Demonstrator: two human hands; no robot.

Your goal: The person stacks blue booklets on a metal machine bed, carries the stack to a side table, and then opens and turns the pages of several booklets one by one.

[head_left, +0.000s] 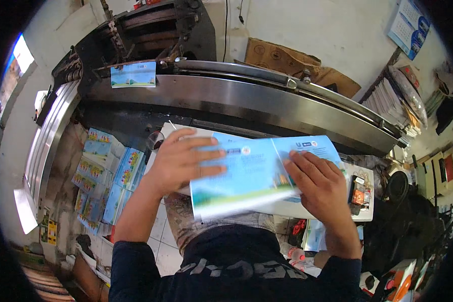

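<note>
A light-blue printed paper sheet (236, 176), with a green band along its bottom, lies slanted in front of me over a pale tabletop. A pale crease or edge line runs down it right of the middle, and its lower edge is smeared by motion. My left hand (186, 156) is at the sheet's left end, its fingers stretched out and apart, slightly blurred. Over the right part, my right hand (317, 183) grips the sheet near its lower right corner, fingers on top. The right thumb is hidden. Whether several sheets lie together there, I cannot tell.
Beyond the tabletop (362, 214) runs a long metal machine bar (226, 93), with a similar printed sheet (133, 75) on it. Bundles of printed sheets (98, 161) are stacked low at left. Small boxes (358, 194) sit on the right end. Cardboard (282, 58) leans behind.
</note>
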